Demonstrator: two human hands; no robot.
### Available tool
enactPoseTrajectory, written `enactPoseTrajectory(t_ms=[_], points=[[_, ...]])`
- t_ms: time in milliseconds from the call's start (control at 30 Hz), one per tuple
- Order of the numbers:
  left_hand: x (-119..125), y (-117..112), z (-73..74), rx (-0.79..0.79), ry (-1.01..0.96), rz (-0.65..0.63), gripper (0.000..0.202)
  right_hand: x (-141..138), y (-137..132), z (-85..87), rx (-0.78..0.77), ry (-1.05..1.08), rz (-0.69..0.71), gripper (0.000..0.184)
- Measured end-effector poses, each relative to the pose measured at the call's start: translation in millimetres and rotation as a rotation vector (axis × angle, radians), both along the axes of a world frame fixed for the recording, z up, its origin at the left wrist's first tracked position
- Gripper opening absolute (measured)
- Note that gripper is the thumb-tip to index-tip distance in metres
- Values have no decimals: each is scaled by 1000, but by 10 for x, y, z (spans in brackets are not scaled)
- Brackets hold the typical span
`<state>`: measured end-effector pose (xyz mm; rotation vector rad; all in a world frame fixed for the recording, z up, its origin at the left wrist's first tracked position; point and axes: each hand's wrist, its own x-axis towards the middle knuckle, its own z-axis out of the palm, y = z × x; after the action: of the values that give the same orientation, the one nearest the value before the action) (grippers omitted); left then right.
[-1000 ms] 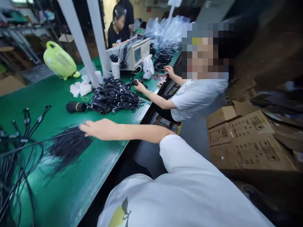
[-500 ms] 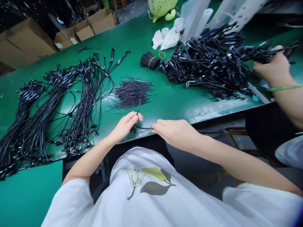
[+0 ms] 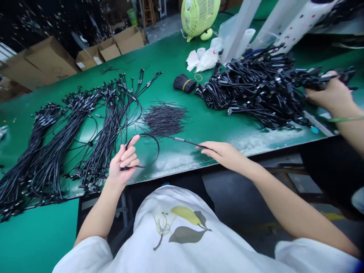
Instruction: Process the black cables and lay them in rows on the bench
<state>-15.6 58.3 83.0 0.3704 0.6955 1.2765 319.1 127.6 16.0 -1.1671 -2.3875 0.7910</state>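
Note:
A thin black cable (image 3: 158, 151) runs between my two hands in a loop above the green table's front edge. My left hand (image 3: 125, 161) is closed on one part of it, with the index finger stretched up along the loop. My right hand (image 3: 220, 151) pinches the other part, close to a small grey sleeve (image 3: 179, 139) on the cable. Just beyond the loop lies a loose pile of short black ties (image 3: 165, 118). To the left, several bunches of long black cables (image 3: 105, 129) with connectors are spread over the table.
A banded bundle of black ties (image 3: 184, 83) lies behind the pile. To the right is a big heap of black cables (image 3: 256, 87), with another person's hand (image 3: 332, 93) on its far end. A yellow-green fan (image 3: 200, 17) and cardboard boxes (image 3: 51, 58) stand at the back.
My hands have moved apart, the left one leftward and the right one rightward. The cable now forms a wide loop, and its grey sleeve shows. The view has tilted up slightly.

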Motion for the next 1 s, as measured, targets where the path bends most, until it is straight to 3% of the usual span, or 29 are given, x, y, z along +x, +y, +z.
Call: enactPoseTrajectory(t_ms=[100, 267, 400, 500, 600, 667, 733, 767, 833, 900, 1000], points=[[-35, 20, -22, -26, -80, 68, 31, -13, -123, -86, 157, -41, -89, 38], [-134, -15, -172, -58, -19, -21, 25, 128, -42, 49, 284, -39, -223, 37], [-295, -128, -197, -26, 84, -124, 22, 257, 65, 76, 303, -95, -205, 36], [-341, -167, -187, -14, 138, -126, 30, 204, 22, 23, 358, -159, -169, 36], [-217, -117, -227, 12, 246, -31, 38, -39, -191, 37, 364, -285, 12, 33], [-41, -65, -284, 97, 435, -8, 31, -270, -381, 130, 301, -311, 279, 31], [157, -44, -344, 230, 682, -99, 28, -496, -519, 272, 233, -232, 530, 29], [246, -54, -368, 292, 784, -188, 29, -589, -546, 345, 214, -160, 586, 29], [373, -104, -397, 358, 890, -392, 31, -717, -509, 460, 179, 7, 543, 28], [434, -162, -403, 358, 818, -497, 34, -781, -396, 494, 133, 185, 365, 27], [478, -190, -384, 281, 476, -383, 35, -874, -250, 366, 63, 451, 66, 23]])
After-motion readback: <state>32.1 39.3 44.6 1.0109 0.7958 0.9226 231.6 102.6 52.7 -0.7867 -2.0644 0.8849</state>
